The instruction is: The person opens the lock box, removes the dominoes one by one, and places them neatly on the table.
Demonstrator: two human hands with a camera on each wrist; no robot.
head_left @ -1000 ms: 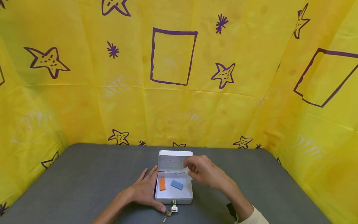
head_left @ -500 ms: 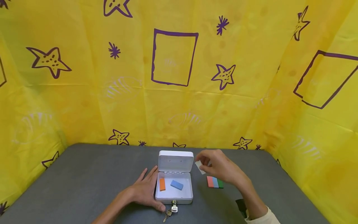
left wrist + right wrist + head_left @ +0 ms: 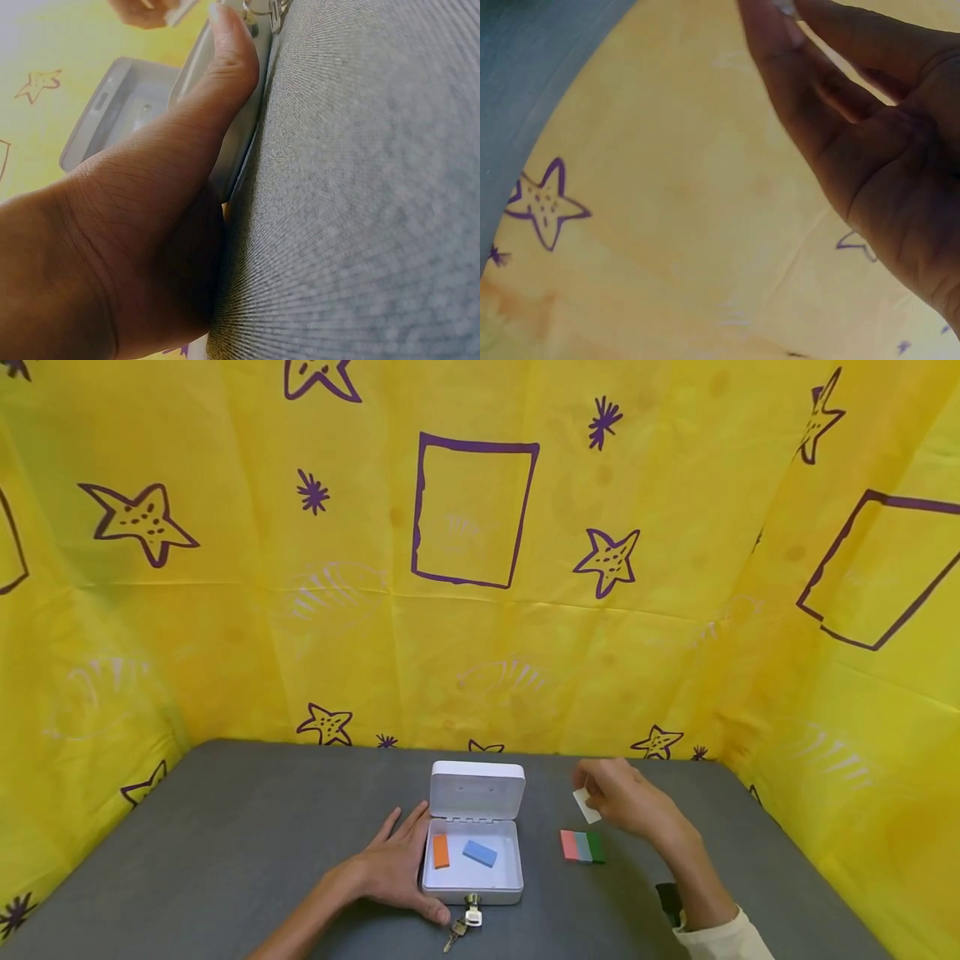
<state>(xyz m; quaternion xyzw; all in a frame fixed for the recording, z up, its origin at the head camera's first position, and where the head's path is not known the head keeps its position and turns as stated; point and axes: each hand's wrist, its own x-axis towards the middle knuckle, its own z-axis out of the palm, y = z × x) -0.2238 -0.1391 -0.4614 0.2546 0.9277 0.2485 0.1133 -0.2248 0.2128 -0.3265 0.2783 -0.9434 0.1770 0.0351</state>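
A white metal cash box stands on the table with its lid raised. Inside it lie an orange block and a blue block. My left hand rests against the box's left side, fingers straight and thumb along the front corner. To the right, above the table, my right hand pinches a flat white block between thumb and fingers. Below that hand lies a row of pink, light blue and green blocks, side by side.
A key sits in the lock at the box's front, with a second key hanging from it onto the table. The grey table ends at a yellow cloth backdrop with purple drawings.
My right hand has moved from over the box to the right, carrying the white block. The row of pink, light blue and green blocks has come into view. My left hand stays at the box.
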